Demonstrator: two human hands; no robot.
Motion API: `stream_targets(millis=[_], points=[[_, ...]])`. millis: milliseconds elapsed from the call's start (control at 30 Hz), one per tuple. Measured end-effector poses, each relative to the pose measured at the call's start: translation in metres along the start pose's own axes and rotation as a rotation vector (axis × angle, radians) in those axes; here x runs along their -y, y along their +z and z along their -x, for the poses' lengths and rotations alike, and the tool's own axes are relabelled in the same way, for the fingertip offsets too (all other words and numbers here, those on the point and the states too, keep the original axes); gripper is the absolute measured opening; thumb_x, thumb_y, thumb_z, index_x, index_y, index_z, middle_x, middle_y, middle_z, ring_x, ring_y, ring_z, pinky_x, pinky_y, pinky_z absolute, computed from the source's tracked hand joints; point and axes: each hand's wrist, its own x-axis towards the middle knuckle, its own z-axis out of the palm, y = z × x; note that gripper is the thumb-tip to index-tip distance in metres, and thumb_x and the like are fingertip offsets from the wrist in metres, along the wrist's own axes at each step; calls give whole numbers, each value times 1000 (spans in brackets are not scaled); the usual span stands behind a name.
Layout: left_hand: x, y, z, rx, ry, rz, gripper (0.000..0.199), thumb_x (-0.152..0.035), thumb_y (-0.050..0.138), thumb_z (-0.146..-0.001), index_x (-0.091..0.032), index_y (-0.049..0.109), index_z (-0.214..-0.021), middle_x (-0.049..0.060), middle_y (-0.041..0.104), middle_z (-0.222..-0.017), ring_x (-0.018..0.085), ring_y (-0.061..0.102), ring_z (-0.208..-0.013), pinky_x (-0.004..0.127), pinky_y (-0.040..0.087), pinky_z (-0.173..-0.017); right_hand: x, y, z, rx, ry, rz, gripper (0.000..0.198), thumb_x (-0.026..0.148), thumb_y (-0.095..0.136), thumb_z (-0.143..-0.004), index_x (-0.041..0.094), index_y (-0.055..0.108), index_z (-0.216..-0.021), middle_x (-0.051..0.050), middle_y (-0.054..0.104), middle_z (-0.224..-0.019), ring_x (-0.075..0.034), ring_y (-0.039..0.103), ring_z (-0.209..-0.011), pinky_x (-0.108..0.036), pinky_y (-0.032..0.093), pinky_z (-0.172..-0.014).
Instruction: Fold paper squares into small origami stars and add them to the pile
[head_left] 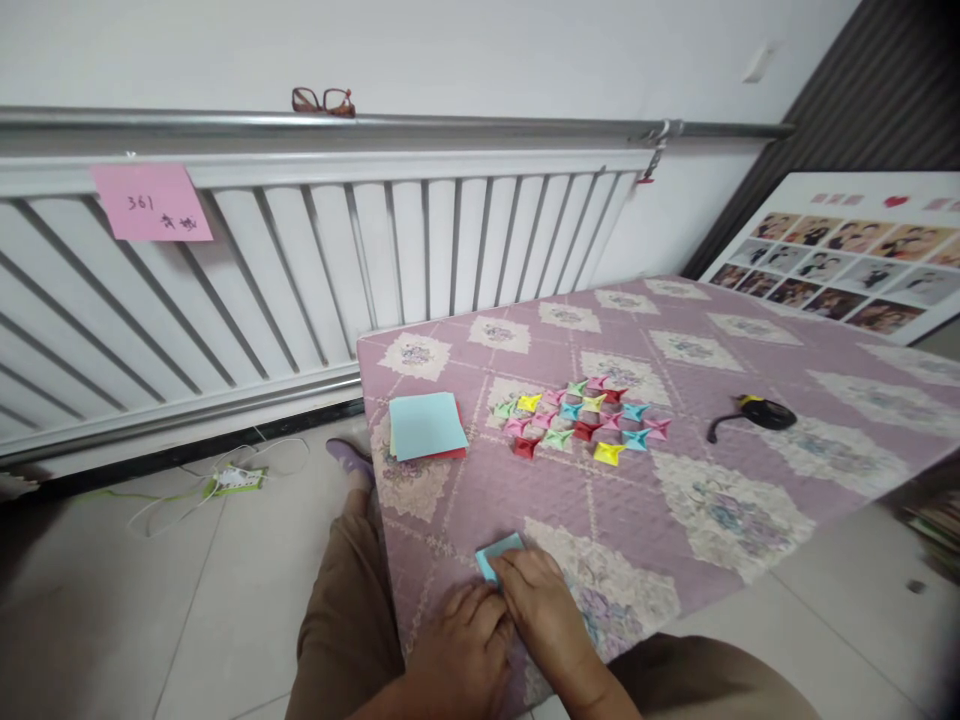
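A small folded piece of light blue paper lies flat near the front edge of the table. My right hand has its fingers together, pressed on the paper's near part and covering some of it. Close against it, my left hand has curled fingers at the paper's near edge; the fingertips are partly hidden. Beyond them lies a stack of square paper sheets, light blue on top with red and pale yellow edges showing. To its right stand rows of small folded paper pieces in several colours.
A black cord-like object with a yellow part lies at the right of the patterned tablecloth. Behind the table are a white radiator and a pipe holding glasses. A photo board leans at right; a power strip lies on the floor.
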Motion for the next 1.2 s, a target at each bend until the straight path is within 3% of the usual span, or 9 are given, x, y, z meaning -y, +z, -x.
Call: stream_targets(millis=[233,500,633,833,967,1100,1200], points=[[-2,3,-1,-93,18,-79,31,-33,48,-92,-20,56,-120,3,63,-109,20,54,-105,36,43,-96,1,-7,-7,181,-9,-50,22,15,53,-88,26,63,-105,-1,61,-93,-18,53,-87,-31,41,-79],[2,6,2,-84,19,46,36,-33,50,-91,-23,52,-125,3,62,-114,21,54,-108,35,45,-95,1,-10,-17,301,-92,124,40,16,55,-87,28,54,-125,-2,61,-97,-21,52,-89,-34,41,-81],[2,7,0,-19,-38,130,29,-26,49,-90,-25,58,-118,3,64,-113,21,56,-108,35,46,-95,3,-8,-11,272,-89,151,44,13,56,-85,28,53,-127,-2,63,-100,-21,53,-92,-35,41,-86],[3,-9,-1,61,-128,241,31,-22,38,-92,-23,62,-112,4,66,-112,21,60,-103,34,49,-91,6,-2,26,152,-101,164,44,15,48,-88,27,49,-131,-3,57,-128,-22,50,-115,-38,36,-99],[13,-22,-5,52,-151,117,50,-30,45,-90,-16,42,-137,10,46,-140,26,44,-126,40,36,-106,13,1,37,176,-48,188,49,15,46,-87,27,44,-135,-3,51,-137,-21,47,-124,-42,30,-105],[24,-27,-9,230,-63,60,64,-41,51,-87,-20,30,-144,6,37,-147,24,31,-135,43,22,-112,17,2,45,228,12,173,58,12,46,-81,28,42,-137,-3,48,-139,-20,45,-127,-43,28,-107],[28,-28,-7,292,-37,38,68,-48,51,-87,-23,25,-145,5,29,-151,25,26,-137,45,19,-112,16,2,55,262,77,169,61,21,48,-82,29,36,-140,-3,42,-144,-23,41,-130,-47,29,-105]])
